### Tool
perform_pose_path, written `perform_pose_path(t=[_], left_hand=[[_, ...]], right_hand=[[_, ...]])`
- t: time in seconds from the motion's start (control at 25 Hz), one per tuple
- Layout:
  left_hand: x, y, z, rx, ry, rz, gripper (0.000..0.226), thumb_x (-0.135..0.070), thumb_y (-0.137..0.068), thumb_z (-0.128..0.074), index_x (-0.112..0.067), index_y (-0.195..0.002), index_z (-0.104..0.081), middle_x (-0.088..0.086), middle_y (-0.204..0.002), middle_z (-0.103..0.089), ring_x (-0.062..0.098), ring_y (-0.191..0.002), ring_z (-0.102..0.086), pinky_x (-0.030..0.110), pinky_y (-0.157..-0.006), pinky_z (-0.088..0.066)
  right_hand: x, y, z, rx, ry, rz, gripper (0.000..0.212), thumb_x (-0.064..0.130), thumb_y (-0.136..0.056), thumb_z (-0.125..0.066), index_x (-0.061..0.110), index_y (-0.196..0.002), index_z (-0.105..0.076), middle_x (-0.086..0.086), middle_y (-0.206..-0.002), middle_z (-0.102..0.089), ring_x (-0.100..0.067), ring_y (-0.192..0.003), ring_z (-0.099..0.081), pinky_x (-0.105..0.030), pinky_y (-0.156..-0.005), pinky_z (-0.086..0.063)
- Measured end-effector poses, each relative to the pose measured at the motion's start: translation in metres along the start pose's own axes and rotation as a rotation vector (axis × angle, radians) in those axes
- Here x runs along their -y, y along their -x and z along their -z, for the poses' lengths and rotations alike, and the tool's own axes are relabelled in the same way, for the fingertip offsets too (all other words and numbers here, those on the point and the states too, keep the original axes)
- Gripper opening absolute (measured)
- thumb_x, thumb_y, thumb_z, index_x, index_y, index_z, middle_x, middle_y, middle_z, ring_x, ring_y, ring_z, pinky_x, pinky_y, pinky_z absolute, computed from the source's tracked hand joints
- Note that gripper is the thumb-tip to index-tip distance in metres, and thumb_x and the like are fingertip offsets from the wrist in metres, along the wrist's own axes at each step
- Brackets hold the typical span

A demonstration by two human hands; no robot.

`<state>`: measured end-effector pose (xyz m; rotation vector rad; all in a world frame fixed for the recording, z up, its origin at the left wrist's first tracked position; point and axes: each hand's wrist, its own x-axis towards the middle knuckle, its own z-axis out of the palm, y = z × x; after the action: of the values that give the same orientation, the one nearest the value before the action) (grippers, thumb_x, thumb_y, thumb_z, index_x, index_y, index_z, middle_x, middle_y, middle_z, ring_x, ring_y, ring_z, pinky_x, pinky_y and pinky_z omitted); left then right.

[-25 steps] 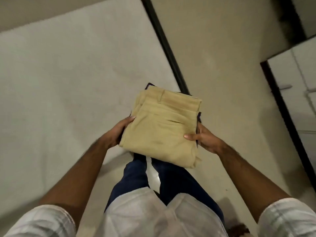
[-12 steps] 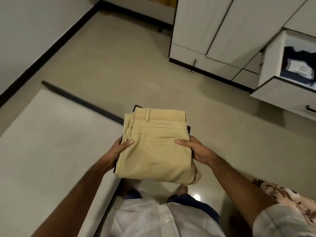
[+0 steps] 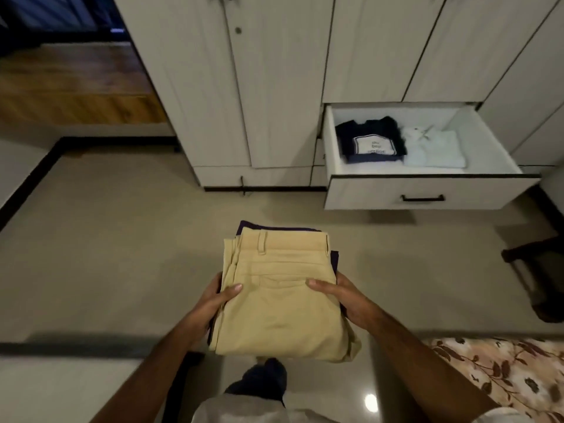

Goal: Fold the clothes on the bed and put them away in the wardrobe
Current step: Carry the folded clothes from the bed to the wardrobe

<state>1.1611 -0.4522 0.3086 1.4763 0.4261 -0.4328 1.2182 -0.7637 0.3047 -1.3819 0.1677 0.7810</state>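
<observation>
Your left hand and right hand grip opposite sides of the folded khaki trousers, thumbs curled on top, a dark purple garment stacked beneath. Ahead and right of your hold, the wardrobe drawer stands open, holding a folded navy T-shirt beside a white shirt.

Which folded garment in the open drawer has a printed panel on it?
The dark navy top, at the left of the drawer; the pale shirt beside it on the right is plain.
</observation>
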Motion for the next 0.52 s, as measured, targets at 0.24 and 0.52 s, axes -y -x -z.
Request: perform_pose_path(t=[0.24,0.52], left_hand=[[-0.088,-0.159,-0.075,0.192,-0.122,-0.043,0.083,-0.048,-0.061,-0.085,-0.024,-0.133,-0.053,-0.002,-0.125,-0.069,0.017,-0.112,-0.067,0.040,-0.097,-0.053],[-0.233,-0.368,-0.188,0.436,-0.285,-0.092,0.052,-0.041,-0.078,-0.080,-0.032,-0.123,-0.057,-0.006,-0.117,-0.071,0.013,-0.106,-0.068,0.030,-0.086,-0.054]], right_hand=[[0.062,-0.059,0.101,-0.225,-0.087,0.070,0.057,0.032,-0.083,-0.080,0.019,-0.135,-0.058,-0.004,-0.124,-0.071,-0.024,-0.114,-0.068,-0.049,-0.104,-0.050],[0.167,-0.131,0.221,-0.529,-0.277,0.149,0.062,0.035,-0.081,-0.082,0.020,-0.136,-0.057,-0.004,-0.122,-0.072,-0.026,-0.111,-0.069,-0.050,-0.097,-0.055]])
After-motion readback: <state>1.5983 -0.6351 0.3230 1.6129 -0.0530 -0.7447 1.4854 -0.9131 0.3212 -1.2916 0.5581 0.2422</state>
